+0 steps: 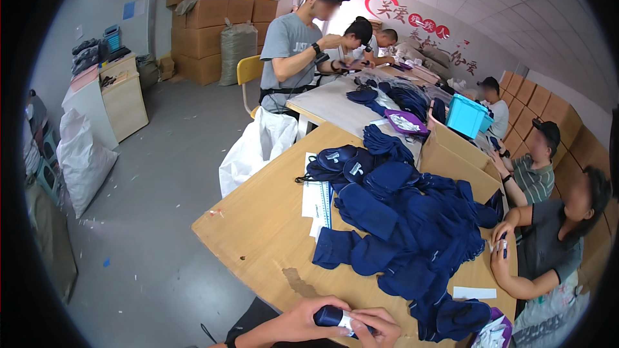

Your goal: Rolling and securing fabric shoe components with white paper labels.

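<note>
At the near edge of the table, my left hand is closed around a small folded navy cloth bundle. The fingers of my right hand press on its right end, where a white paper band shows. A large heap of navy cloth pieces, perhaps socks, spreads over the table just beyond my hands. Nearest my right hand is the heap's front part. At the lower right stands a purple basket with white paper slips in it.
The wooden table carries a white strip, printed sheets and an open cardboard box. A co-worker sits at its right side; others work farther back. White sacks stand on the floor at left.
</note>
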Demonstrator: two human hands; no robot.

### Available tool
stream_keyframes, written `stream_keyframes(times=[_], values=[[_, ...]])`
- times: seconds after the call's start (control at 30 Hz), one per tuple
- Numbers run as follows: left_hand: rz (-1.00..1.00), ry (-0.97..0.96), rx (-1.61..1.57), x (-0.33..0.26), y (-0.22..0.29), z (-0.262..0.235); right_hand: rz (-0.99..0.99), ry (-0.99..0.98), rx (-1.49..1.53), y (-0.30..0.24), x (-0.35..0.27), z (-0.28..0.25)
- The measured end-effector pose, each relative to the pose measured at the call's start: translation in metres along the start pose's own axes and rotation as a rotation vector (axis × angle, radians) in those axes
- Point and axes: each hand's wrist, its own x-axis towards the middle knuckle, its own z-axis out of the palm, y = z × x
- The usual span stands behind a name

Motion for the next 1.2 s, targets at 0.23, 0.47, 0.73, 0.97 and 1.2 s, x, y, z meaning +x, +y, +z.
stream_keyframes(times=[0.23,0.47,0.73,0.97,1.2], values=[[-0.048,-0.01,-0.069,0.002,0.017,0.003,0.04,0.06,-0.021,0.007,-0.004,0.001],[-0.05,0.011,-0.063,-0.001,0.017,0.0,-0.143,0.05,-0.1,0.008,-0.005,0.001],[-0.195,-0.106,-0.358,0.005,0.018,-0.009,-0.236,0.044,-0.196,0.003,-0.002,0.002],[-0.155,0.025,-0.239,-0.011,0.017,-0.002,-0.125,-0.126,-0.155,-0.012,0.002,-0.007],[0.056,0.036,-0.048,-0.008,0.005,-0.005,-0.223,-0.173,-0.252,-0.025,0.012,-0.013]])
